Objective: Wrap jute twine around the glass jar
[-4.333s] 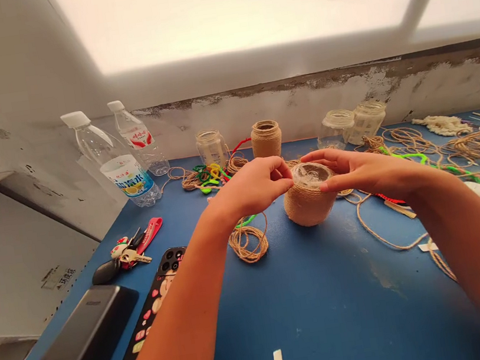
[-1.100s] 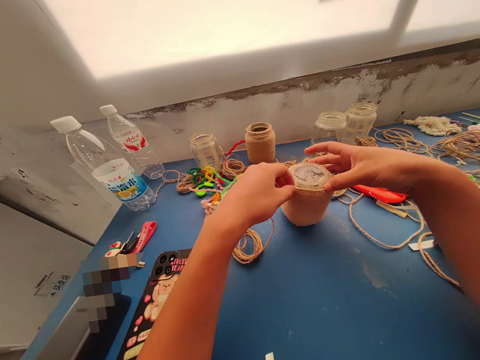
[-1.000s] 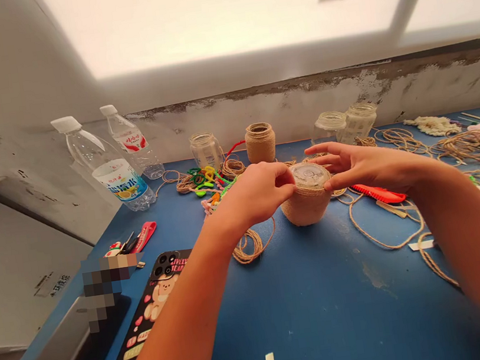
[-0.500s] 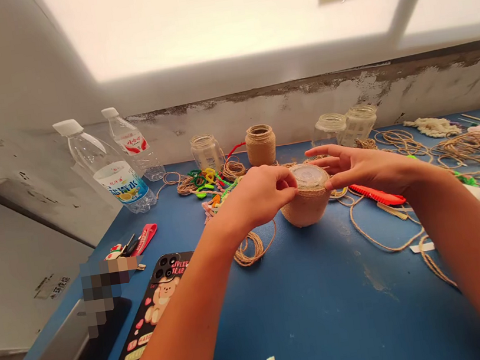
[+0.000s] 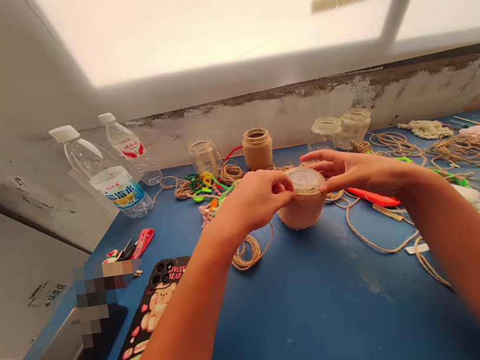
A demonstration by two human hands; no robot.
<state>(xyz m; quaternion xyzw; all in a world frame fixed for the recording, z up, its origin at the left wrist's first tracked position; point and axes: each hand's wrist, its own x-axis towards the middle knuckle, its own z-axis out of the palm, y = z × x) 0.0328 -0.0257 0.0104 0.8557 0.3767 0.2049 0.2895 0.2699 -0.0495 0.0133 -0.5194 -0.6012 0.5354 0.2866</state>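
Pinching twine (image 5: pixel 247 254) at 9 o'clock on jar (image 5: pixel 303 207), left hand (image 5: pixel 254 199) is tensioning; half-open right hand (image 5: pixel 355 171) is bracing; slack could unwind it

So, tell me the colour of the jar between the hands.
Tan: the twine-wrapped jar has a clear top. Head view shows it best.

The jar (image 5: pixel 302 212) is small and round-bellied, wound in tan jute twine from foot almost to top, where a clear glass end faces up. It stands upright near the middle of the blue bench (image 5: pixel 330 310). The left hand (image 5: pixel 255 198) pinches its upper rim, and the right hand (image 5: pixel 355 171) grips the other side of that rim. A loose twine coil (image 5: pixel 245 253) lies flat on the bench, slightly nearer the bench's left edge.
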